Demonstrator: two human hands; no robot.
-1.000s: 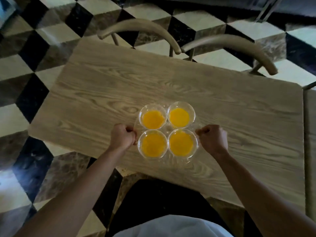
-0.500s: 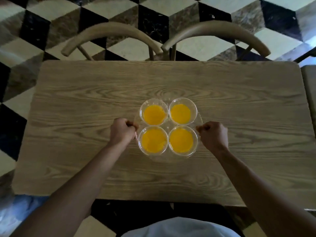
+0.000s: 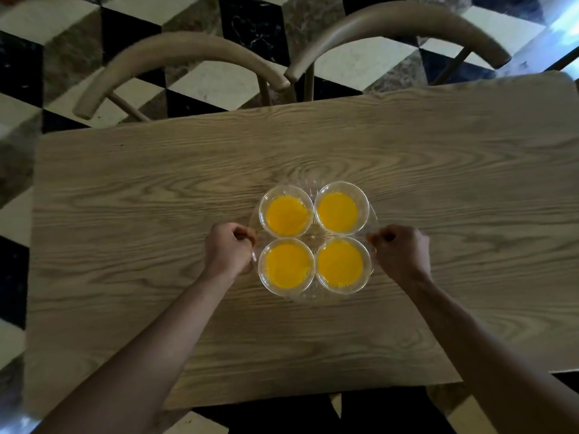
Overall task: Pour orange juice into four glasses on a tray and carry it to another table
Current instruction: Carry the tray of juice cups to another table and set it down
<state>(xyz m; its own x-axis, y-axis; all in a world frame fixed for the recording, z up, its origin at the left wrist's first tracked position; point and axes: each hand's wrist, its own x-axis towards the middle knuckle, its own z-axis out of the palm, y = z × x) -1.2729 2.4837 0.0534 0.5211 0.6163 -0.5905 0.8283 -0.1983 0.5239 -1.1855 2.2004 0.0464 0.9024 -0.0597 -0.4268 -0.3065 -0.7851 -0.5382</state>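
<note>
While clear tray (image 3: 372,214) barely shows, hands grip it

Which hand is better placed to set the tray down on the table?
Neither alone: left hand and right hand grip opposite edges of the clear tray, level with each other.

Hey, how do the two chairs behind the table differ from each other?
The left chair sits nearer the table's left end; the right chair stands about mid-table. The left chair's curved back rail lies lower in the picture, the right chair's higher, reaching the top edge. The left rail looks blurrier. Both share the same tan, arched rail on thin spindles, and their inner rail ends nearly meet.
</note>
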